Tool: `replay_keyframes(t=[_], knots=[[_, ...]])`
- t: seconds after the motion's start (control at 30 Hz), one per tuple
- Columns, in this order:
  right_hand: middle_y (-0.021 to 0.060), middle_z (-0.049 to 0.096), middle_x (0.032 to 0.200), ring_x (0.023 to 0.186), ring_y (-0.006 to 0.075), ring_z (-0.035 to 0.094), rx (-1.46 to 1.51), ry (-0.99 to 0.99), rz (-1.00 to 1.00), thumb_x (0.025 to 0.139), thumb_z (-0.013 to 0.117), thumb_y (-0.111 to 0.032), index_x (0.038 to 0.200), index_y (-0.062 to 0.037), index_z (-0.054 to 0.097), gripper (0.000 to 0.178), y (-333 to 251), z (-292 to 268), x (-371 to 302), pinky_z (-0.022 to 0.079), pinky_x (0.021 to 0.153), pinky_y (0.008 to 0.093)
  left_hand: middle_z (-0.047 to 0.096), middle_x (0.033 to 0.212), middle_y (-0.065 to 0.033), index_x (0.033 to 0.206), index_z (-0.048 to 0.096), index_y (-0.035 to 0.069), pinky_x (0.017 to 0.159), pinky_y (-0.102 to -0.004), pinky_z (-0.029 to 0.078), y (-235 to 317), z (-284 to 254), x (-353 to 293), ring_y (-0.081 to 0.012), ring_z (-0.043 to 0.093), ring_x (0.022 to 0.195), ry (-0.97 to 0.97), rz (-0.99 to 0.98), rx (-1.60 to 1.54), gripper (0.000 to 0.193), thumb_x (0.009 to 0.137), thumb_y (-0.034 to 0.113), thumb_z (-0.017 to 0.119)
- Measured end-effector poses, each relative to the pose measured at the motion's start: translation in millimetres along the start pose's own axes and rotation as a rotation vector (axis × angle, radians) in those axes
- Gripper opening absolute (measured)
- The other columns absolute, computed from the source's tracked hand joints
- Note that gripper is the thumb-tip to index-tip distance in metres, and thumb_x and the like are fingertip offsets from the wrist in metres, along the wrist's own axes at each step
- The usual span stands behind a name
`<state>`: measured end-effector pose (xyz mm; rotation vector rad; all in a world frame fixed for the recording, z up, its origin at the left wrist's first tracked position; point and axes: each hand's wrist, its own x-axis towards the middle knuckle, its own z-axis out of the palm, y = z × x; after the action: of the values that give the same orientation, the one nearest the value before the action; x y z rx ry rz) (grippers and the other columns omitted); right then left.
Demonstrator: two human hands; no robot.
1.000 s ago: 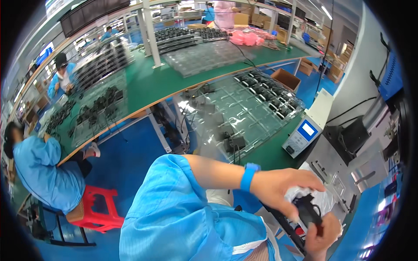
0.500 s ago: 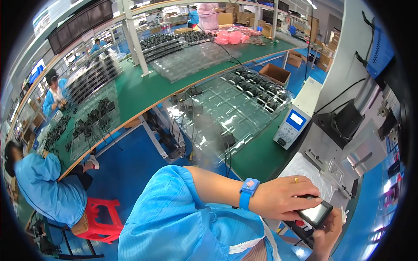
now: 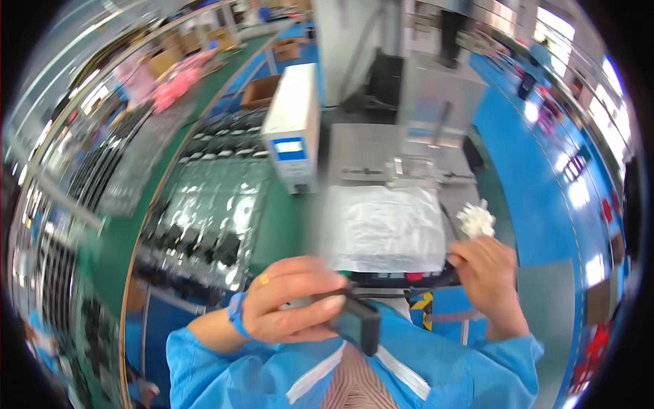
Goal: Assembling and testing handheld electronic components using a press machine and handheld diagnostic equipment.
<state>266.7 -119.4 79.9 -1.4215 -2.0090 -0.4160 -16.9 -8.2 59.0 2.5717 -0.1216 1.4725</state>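
Observation:
In front of my body, my left hand (image 3: 293, 303) grips a small black box-shaped device (image 3: 361, 326), thumb and fingers along its sides. On that wrist is a blue band. My right hand (image 3: 487, 276) is over the bench edge at the right, its fingers curled together; what they hold, if anything, cannot be made out. Just beyond its fingers lies a white tuft of small pieces (image 3: 476, 219). Between and beyond the hands, a crumpled white plastic sheet (image 3: 388, 228) covers part of the fixture, with a red button (image 3: 413, 276) at its front edge.
Behind the sheet is a metal fixture plate (image 3: 361, 146) with a clamp. A white instrument box (image 3: 293, 129) with a lit display stands left of it. Clear trays (image 3: 211, 194) with black parts lie farther left. A blue floor aisle (image 3: 545, 170) runs along the right.
My view has swung right, toward the fixture. Both hands were on the device; now my left hand alone holds it, and my right hand has moved away to the bench's right side.

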Motion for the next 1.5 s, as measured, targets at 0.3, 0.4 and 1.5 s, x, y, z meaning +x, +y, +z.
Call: replay_keyframes(t=[0.3, 0.4, 1.5], knots=[[0.0068, 0.052, 0.068, 0.063, 0.0236, 0.057, -0.049, 0.113, 0.014, 0.077, 0.065, -0.009, 0.082, -0.0058, 0.057, 0.010, 44.2, 76.9, 5.5, 0.046, 0.054, 0.0345, 0.059, 0.106, -0.0166, 0.104, 0.063, 0.001, 0.081, -0.0421, 0.052, -6.0, 7.1, 16.6, -0.0317, 0.059, 0.091, -0.189, -0.065, 0.167, 0.048, 0.061, 0.012, 0.081], [0.0089, 0.059, 0.075, 0.069, 0.0286, 0.060, -0.068, 0.048, 0.093, 0.077, 0.066, -0.009, 0.090, -0.0043, 0.060, 0.015, 65.7, 97.7, 9.8, 0.047, 0.057, 0.0381, 0.059, 0.107, -0.0158, 0.103, 0.063, 0.001, 0.081, -0.0413, 0.051, -23.1, 18.2, 24.7, -0.0328, 0.058, 0.092, -0.241, -0.102, 0.228, 0.050, 0.057, 0.010, 0.080], [0.0098, 0.060, 0.080, 0.067, 0.0244, 0.057, 0.308, 0.383, 0.253, 0.066, 0.062, 0.008, 0.091, 0.0018, 0.061, 0.026, 79.7, 110.5, -62.4, 0.048, 0.060, 0.0324, 0.062, 0.117, -0.0112, 0.128, 0.054, 0.014, 0.093, -0.0306, 0.041, -209.4, 169.1, 42.0, -0.0212, 0.058, 0.108, -0.751, -0.660, -0.015, 0.046, 0.089, 0.039, 0.059]])
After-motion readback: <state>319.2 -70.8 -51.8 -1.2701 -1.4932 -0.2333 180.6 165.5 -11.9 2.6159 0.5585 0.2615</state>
